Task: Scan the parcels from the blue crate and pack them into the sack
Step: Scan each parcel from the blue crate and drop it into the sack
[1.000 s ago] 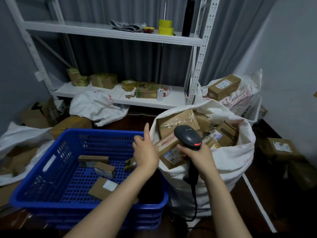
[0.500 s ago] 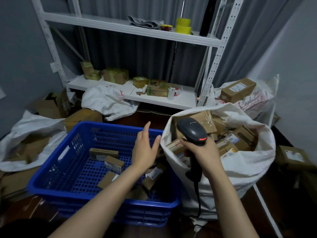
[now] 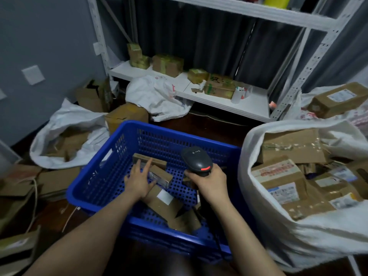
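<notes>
Head view: left hand (image 3: 139,180) is down in the blue crate (image 3: 189,143). Its fingers (image 3: 146,166) are straight and spread, lying on a small brown parcel (image 3: 161,176), index tip touching the long parcel (image 3: 159,161) just behind it. Nothing gripped yet. Right hand (image 3: 209,182) is wrapped round the handle of the black barcode scanner (image 3: 196,161), whose head sits over the crate just right of the left hand, red strip showing. The sack (image 3: 298,236) stands against the crate's right side, open and heaped with packed parcels (image 3: 278,176). A few are left in the crate, incl. a flat parcel (image 3: 159,204) with a white label, nearest the person.

Step in hand, my read: picking the next one to scan. To do it well:
- commit to one box, the small one under the palm
- thumb on one long side, fingers on the other, lift clear of its neighbours
- no label visible on its top face, so it probably needs a turn toward the scanner
- keep fingers off the barcode
- sack is full near the rim, so drop toward the middle
</notes>
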